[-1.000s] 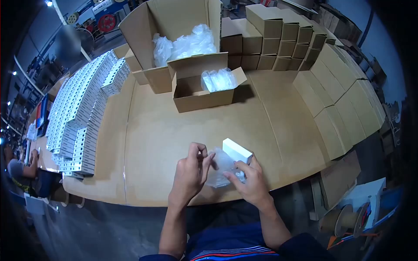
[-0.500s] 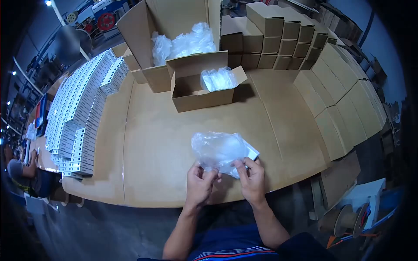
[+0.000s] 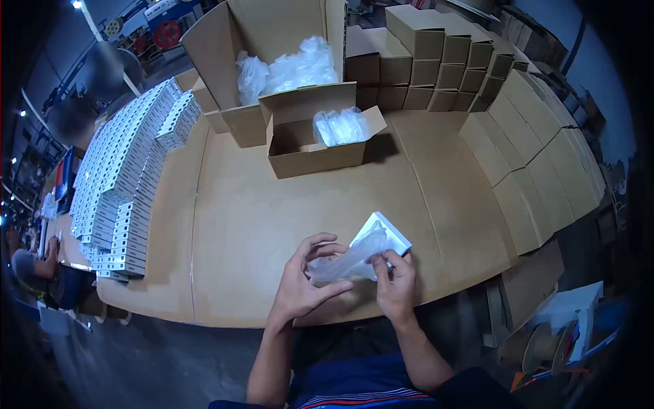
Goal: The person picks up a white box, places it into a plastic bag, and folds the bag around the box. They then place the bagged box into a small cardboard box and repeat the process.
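Observation:
My right hand (image 3: 395, 281) pinches the near right corner of a small white box (image 3: 398, 240) together with a clear plastic bag (image 3: 347, 262). The bag is gathered into a long fold running from the box down to the left, covering part of the box's face. Around the bag's loose left end curves my left hand (image 3: 303, 278), its thumb held well apart from its fingers. Both hands are over the front part of the cardboard-covered table (image 3: 272, 218).
An open carton (image 3: 317, 161) ahead holds a plastic-wrapped bundle (image 3: 342, 127). Behind it stands a larger box (image 3: 246, 126) with plastic bags (image 3: 296, 68). White boxes (image 3: 126, 177) are stacked left, brown cartons (image 3: 545, 163) right. A person's arm (image 3: 49, 259) shows far left.
The bag, spread flat before, is now bunched into a fold, baring more of the white box. My left hand has loosened its pinch, spread its fingers and moved slightly left.

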Tool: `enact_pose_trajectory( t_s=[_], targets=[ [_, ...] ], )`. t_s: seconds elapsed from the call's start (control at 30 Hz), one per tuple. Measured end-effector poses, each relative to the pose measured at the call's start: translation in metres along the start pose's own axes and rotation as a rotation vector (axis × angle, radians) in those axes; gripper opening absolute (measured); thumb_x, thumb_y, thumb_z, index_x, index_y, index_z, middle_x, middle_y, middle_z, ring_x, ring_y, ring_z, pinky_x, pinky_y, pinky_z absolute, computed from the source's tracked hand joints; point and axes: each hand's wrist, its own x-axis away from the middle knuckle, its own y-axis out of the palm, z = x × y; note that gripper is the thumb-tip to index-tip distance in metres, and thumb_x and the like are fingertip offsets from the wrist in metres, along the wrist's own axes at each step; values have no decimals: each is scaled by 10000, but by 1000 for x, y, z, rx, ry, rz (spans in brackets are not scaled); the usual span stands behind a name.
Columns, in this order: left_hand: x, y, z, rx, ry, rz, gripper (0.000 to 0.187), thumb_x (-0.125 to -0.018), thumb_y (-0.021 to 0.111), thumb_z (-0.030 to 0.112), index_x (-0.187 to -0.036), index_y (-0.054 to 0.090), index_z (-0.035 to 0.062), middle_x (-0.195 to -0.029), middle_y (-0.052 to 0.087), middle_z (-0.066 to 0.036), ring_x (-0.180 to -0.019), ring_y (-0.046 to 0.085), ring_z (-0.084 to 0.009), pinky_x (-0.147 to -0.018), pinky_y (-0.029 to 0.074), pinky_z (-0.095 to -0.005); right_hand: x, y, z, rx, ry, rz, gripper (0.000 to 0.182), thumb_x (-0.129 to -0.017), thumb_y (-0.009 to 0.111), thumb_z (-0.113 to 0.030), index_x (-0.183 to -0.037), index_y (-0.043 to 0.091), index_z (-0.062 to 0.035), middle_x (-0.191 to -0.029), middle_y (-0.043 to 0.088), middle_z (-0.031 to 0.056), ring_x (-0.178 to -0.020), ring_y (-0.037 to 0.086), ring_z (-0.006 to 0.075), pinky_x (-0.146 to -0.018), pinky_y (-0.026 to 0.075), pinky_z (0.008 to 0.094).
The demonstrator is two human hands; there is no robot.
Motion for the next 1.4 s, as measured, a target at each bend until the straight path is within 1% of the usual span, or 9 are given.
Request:
enact_pose_trajectory(
  t_s=[0.23,0.3,0.4,0.5,0.6,0.8,0.93,1.07,1.4],
  targets=[
    [4,15,-19,-97,14,113,347,-855,841,63,-1141,669,-29,-1029,729,-96,-960,681,-143,-849,556,-302,10,-4,14,-240,-11,-86,197,-970,712,-175,-1065,719,-3,-907,610,93,-802,569,161,-665,477,287],
    [10,11,-18,-196,32,85,320,-861,842,83,-1115,677,-17,-999,734,-89,-934,686,-141,-831,561,-305,-8,-27,1,-153,-63,-73,185,-1026,589,-129,-1115,717,-28,-1113,659,129,-984,594,162,-834,483,276],
    [13,11,-24,-249,37,107,290,-851,855,99,-1066,690,-2,-948,739,-76,-879,693,-136,-789,564,-301,-32,-46,-3,-297,-280,44,426,-1017,602,-29,-1408,439,19,-1240,579,159,-1099,588,196,-984,484,327],
    [12,11,-21,-334,77,44,295,-835,868,113,-1041,694,-9,-908,746,-77,-852,707,-141,-767,570,-298,-61,-60,-33,-370,-489,-12,493,-973,653,21,-1401,409,0,-1222,544,151,-1103,584,201,-980,492,342],
    [12,16,-11,-404,63,13,317,-833,873,139,-1044,693,-15,-925,756,-93,-869,719,-146,-778,574,-298,-79,-66,-54,-356,-598,-286,476,-934,691,61,-1342,460,-21,-1173,555,128,-1060,585,188,-957,499,336],
    [14,23,-14,-354,59,45,354,-818,866,124,-1095,693,-11,-884,772,-113,-853,770,-211,-769,592,-337,-98,-48,-67,-353,-671,-611,466,-824,684,170,-1232,620,-45,-1067,592,117,-889,621,174,-780,521,284],
    [15,16,-27,-369,74,51,429,-802,869,117,-1162,674,-10,-941,774,-148,-902,767,-223,-793,592,-350,-102,-56,-83,-209,-493,-868,477,-701,617,208,-1072,726,-71,-980,611,114,-846,633,237,-709,518,331],
    [14,12,-27,-312,74,85,464,-783,873,107,-1175,663,-24,-1018,770,-167,-972,753,-216,-837,589,-360,-109,-54,-76,-162,-582,-834,342,-695,623,138,-947,768,-42,-950,636,144,-821,628,268,-706,494,343],
    [14,18,-32,-62,3,144,628,-771,902,81,-1291,573,-47,-1165,722,-128,-1079,698,-204,-933,564,-342,-85,-32,-56,-165,-447,-652,297,-916,609,-44,-1171,762,-37,-952,677,157,-969,616,277,-896,509,390]
  ],
)
